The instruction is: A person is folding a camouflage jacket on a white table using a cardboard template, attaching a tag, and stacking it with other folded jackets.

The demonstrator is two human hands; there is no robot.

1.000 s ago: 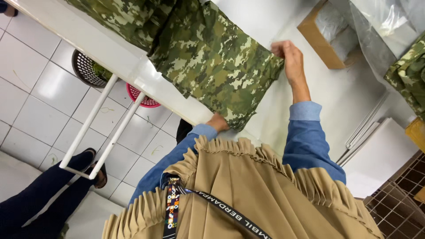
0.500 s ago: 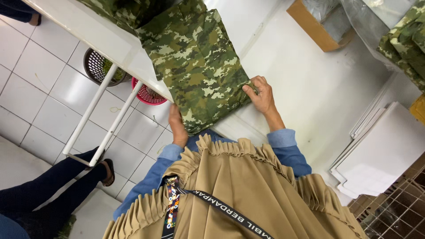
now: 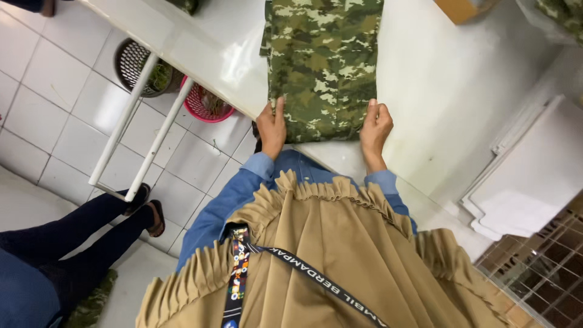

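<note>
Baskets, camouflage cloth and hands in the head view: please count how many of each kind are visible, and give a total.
Baskets under the table: 2, a dark basket and a pink basket.
Folded camouflage garment held at its near edge: 1.
Hands on it: 2, left hand and right hand.
Total: 5.

Folded camouflage garment (image 3: pixel 325 67), in a green, tan and dark brown digital pattern, lying flat on the white table (image 3: pixel 449 79) as a long rectangular stack. Its near edge lies close to the table's front edge, its far end running out of view at the top. The left hand (image 3: pixel 272 129) and right hand (image 3: pixel 375 126) pinch the near corners.
</note>
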